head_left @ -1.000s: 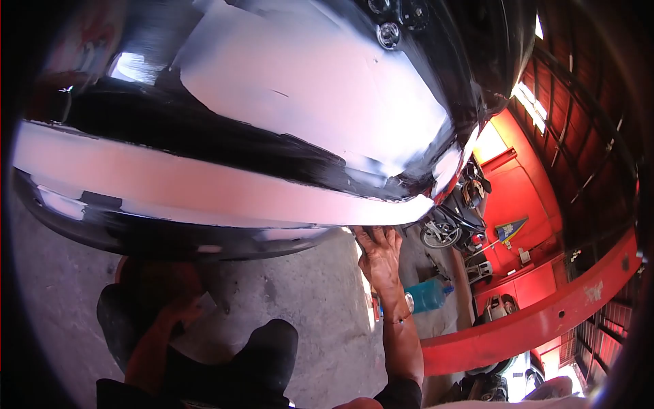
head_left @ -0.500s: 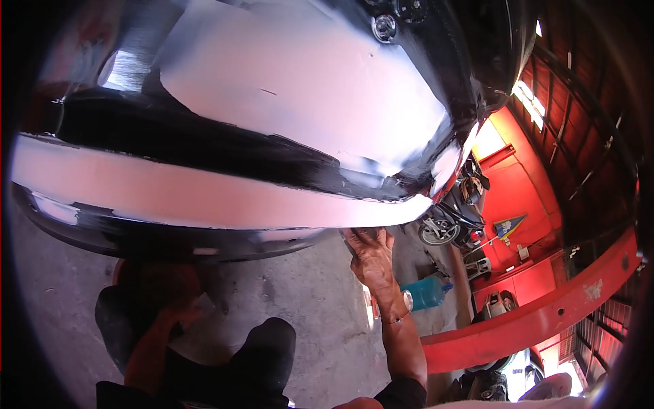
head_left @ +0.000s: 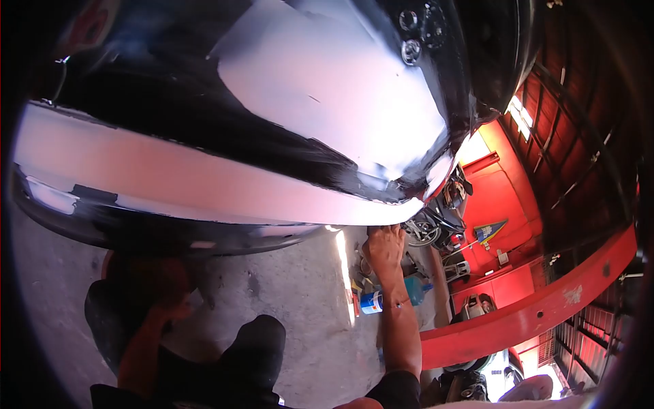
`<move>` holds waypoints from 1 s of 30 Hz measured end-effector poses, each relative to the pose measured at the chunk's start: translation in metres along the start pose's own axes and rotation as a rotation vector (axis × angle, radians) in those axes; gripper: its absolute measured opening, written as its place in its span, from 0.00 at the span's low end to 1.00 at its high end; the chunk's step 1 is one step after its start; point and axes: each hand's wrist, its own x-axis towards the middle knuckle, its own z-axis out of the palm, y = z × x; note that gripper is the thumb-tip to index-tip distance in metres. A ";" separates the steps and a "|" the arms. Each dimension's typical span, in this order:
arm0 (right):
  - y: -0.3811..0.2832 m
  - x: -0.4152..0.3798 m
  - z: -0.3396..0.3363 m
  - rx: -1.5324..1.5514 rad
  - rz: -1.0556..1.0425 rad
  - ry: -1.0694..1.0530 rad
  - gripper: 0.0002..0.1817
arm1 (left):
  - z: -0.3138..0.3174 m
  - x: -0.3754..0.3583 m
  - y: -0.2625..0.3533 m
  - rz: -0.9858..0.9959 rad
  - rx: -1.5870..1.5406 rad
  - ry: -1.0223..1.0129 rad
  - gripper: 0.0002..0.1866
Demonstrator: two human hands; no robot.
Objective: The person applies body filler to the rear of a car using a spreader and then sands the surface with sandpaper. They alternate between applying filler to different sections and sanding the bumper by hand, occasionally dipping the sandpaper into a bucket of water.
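Observation:
A dark car body fills the top of the head view, with a large whitish-pink filler or primer patch (head_left: 340, 88) and a long pale strip (head_left: 204, 180) along its lower edge. My right hand (head_left: 387, 249) is raised against the strip's underside near its right end. Its fingers bend out of sight behind that edge, so what they hold, if anything, is hidden. Low in shadow at the left, my left hand (head_left: 174, 308) is close to my bent leg. Its fingers are too dark to make out.
Beyond my right forearm are a teal plastic bottle (head_left: 415, 291) and a blue-and-white can (head_left: 372, 302) on the concrete floor (head_left: 320, 307). A motorcycle (head_left: 426, 232) stands by the red wall (head_left: 511, 204). A thick red beam (head_left: 504, 320) crosses the lower right.
My right hand has shifted slightly right along the strip's edge, its fingers now more hidden. The view has tilted and moved, bringing the blue-and-white can into fuller sight. My left hand stays low.

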 end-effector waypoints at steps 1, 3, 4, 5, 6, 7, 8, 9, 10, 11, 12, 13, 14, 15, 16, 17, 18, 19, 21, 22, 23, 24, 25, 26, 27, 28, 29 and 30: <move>-0.001 0.003 0.005 -0.017 0.009 0.018 0.16 | -0.010 -0.009 0.021 0.007 0.103 0.038 0.15; 0.001 0.008 0.017 -0.027 0.023 0.052 0.17 | -0.021 -0.016 0.041 0.015 0.122 0.055 0.16; 0.001 0.008 0.023 -0.034 0.042 0.083 0.17 | -0.025 -0.019 0.046 0.021 0.146 0.068 0.16; -0.001 0.009 0.024 -0.032 0.042 0.081 0.17 | -0.026 -0.020 0.047 0.019 0.145 0.066 0.16; -0.003 0.009 0.026 0.055 0.009 0.149 0.19 | -0.026 -0.020 0.048 0.030 0.166 0.075 0.17; -0.006 0.008 0.027 0.141 -0.022 0.216 0.22 | -0.025 -0.020 0.048 0.042 0.187 0.082 0.17; -0.007 0.007 0.029 0.139 -0.022 0.208 0.22 | -0.024 -0.021 0.049 0.042 0.184 0.074 0.17; -0.010 0.007 0.031 0.278 -0.030 0.109 0.22 | -0.023 -0.021 0.049 0.025 0.157 0.075 0.18; -0.012 0.006 0.034 0.417 -0.036 0.009 0.21 | -0.022 -0.021 0.049 0.008 0.131 0.075 0.18; -0.017 0.007 0.034 0.416 -0.035 0.004 0.21 | -0.018 -0.019 0.044 0.008 0.129 0.070 0.18; -0.022 0.010 0.033 0.491 -0.022 -0.044 0.19 | -0.014 -0.015 0.037 0.028 0.146 0.090 0.18; -0.026 0.012 0.033 0.567 -0.008 -0.094 0.18 | -0.011 -0.014 0.031 0.048 0.164 0.109 0.19; -0.025 0.010 0.035 0.570 -0.009 -0.099 0.18 | -0.013 -0.017 0.034 0.044 0.162 0.106 0.19; -0.023 0.006 0.036 0.646 -0.147 -0.027 0.19 | -0.014 -0.018 0.038 0.025 0.120 0.108 0.18; -0.019 0.003 0.037 0.720 -0.283 0.046 0.21 | -0.015 -0.019 0.043 0.007 0.079 0.108 0.18; -0.019 0.000 0.031 0.722 -0.280 0.039 0.21 | -0.015 -0.021 0.046 0.004 0.077 0.101 0.18; -0.020 -0.001 0.019 0.949 -0.053 -0.176 0.21 | -0.014 -0.022 0.048 0.007 0.120 0.127 0.18; -0.022 -0.002 0.008 1.160 0.183 -0.395 0.22 | -0.014 -0.023 0.050 0.011 0.161 0.156 0.17; -0.035 0.007 0.001 1.080 0.028 -0.274 0.20 | -0.012 -0.022 0.049 0.026 0.183 0.157 0.17; -0.041 0.011 -0.002 0.997 -0.127 -0.148 0.18 | -0.011 -0.022 0.048 0.042 0.208 0.163 0.16; -0.045 0.013 -0.006 0.998 -0.134 -0.150 0.18 | -0.013 -0.023 0.050 0.039 0.204 0.166 0.16; -0.048 0.015 -0.012 0.735 -0.260 -0.126 0.17 | -0.013 -0.023 0.053 0.025 0.198 0.167 0.16; -0.052 0.015 -0.018 0.468 -0.379 -0.100 0.16 | -0.013 -0.024 0.056 0.013 0.193 0.167 0.15; -0.064 0.020 -0.039 0.468 -0.382 -0.101 0.16 | -0.014 -0.026 0.059 0.012 0.189 0.168 0.15; -0.083 0.027 -0.068 0.600 -0.166 -0.306 0.16 | -0.017 -0.027 0.062 0.034 0.178 0.186 0.15; -0.097 0.031 -0.083 0.724 0.055 -0.508 0.16 | -0.018 -0.028 0.064 0.056 0.166 0.207 0.14; -0.102 0.029 -0.081 0.724 0.050 -0.506 0.16 | -0.021 -0.028 0.067 0.054 0.164 0.212 0.14; -0.105 0.026 -0.077 0.703 -0.102 -0.338 0.16 | -0.025 -0.028 0.070 0.054 0.201 0.175 0.14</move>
